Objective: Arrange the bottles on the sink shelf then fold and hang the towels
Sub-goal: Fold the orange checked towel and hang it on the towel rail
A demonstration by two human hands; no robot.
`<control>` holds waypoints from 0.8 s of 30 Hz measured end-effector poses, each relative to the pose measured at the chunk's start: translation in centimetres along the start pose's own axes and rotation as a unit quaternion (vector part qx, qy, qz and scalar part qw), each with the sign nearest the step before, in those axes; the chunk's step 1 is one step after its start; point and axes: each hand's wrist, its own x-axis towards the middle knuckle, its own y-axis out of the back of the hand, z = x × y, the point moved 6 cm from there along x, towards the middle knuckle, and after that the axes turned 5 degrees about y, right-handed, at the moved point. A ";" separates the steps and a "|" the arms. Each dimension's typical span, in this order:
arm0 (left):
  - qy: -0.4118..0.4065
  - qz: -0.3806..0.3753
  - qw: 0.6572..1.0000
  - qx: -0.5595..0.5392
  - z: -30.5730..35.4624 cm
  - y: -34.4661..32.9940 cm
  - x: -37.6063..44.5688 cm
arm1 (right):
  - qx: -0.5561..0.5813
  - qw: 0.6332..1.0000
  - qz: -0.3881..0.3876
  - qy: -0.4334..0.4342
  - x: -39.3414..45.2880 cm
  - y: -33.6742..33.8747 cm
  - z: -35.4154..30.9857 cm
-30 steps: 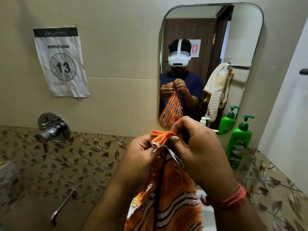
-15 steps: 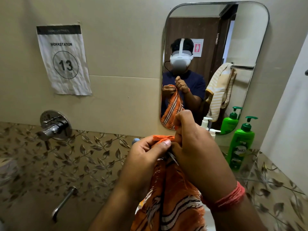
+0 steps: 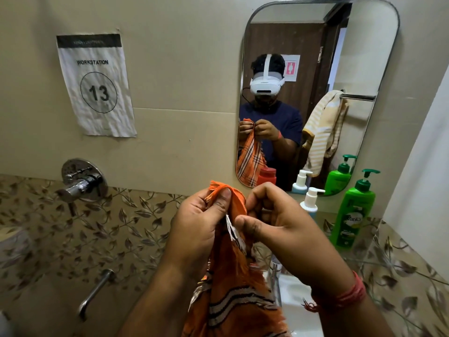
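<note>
An orange towel (image 3: pixel 233 297) with black and white stripes hangs down in front of me, held up at its fringed top edge. My left hand (image 3: pixel 201 227) pinches the orange fringe between thumb and fingers. My right hand (image 3: pixel 274 229) grips the towel edge just beside it, thumb against the white tassels. A green pump bottle (image 3: pixel 352 215) stands at the right on the glass shelf (image 3: pixel 323 216), and a white pump bottle (image 3: pixel 309 200) stands left of it, partly behind my right hand. In the mirror (image 3: pixel 315 69) a yellow striped towel (image 3: pixel 323 127) hangs on a rail behind me.
A chrome wall tap (image 3: pixel 82 183) and a spout (image 3: pixel 94 293) are at the left on the leaf-patterned tiles. A paper sign (image 3: pixel 96 83) reading "WORKSTATION 13" is taped to the wall. The white sink edge (image 3: pixel 296 302) shows under my right wrist. A white wall closes the right side.
My hands have drawn slightly apart along the towel's top edge, and my right hand has lowered and turned, uncovering the white pump bottle. The view has shifted a little to the left.
</note>
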 end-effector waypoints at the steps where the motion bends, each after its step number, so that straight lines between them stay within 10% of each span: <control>1: -0.007 0.001 1.000 0.012 0.1 0.1 0.1 | 0.017 1.000 -0.013 -0.011 0.0 -0.2 0.1; 8: -0.060 0.029 0.995 0.075 1.4 0.3 0.2 | 0.038 0.994 -0.068 -0.070 -0.4 -1.4 1.4; 19: -0.092 0.098 0.985 0.106 1.7 1.7 0.8 | 0.051 0.998 0.046 -0.013 -0.2 -0.9 1.5; 24: -0.067 0.065 0.987 0.128 2.0 1.6 0.7 | -0.048 0.993 -0.105 -0.031 -0.5 -2.2 1.8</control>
